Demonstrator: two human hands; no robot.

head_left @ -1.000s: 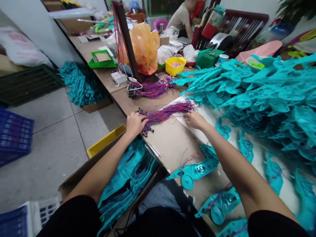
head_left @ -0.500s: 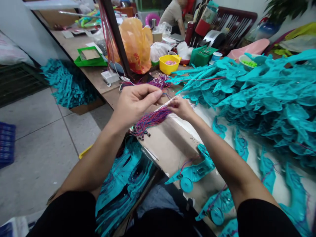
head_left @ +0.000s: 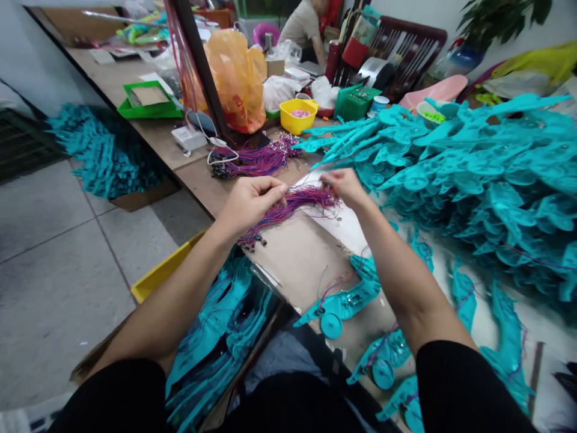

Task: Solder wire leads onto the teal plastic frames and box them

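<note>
My left hand (head_left: 253, 201) is closed in a pinch on thin wires (head_left: 305, 184) above the work table. To its right, my right hand (head_left: 346, 185) pinches toward the other end of these wires, its fingertips slightly blurred. Below both hands lies a bundle of red, blue and purple wires (head_left: 295, 205) with small dark connectors at its near end. Nearer to me, a turquoise plastic part (head_left: 349, 302) with a round disc and wires attached rests on the table.
A second wire bundle (head_left: 252, 161) lies farther back beside a dark post (head_left: 205, 72). Turquoise parts form a big heap (head_left: 487, 162) at right; more fill a box (head_left: 211, 337) below left. A yellow bowl (head_left: 297, 123) stands behind. Another person (head_left: 301, 30) sits at the back.
My hands have moved apart, the left lower and the right rightward, with the wires stretched between them. The view has shifted a little, showing more of both wire bundles.
</note>
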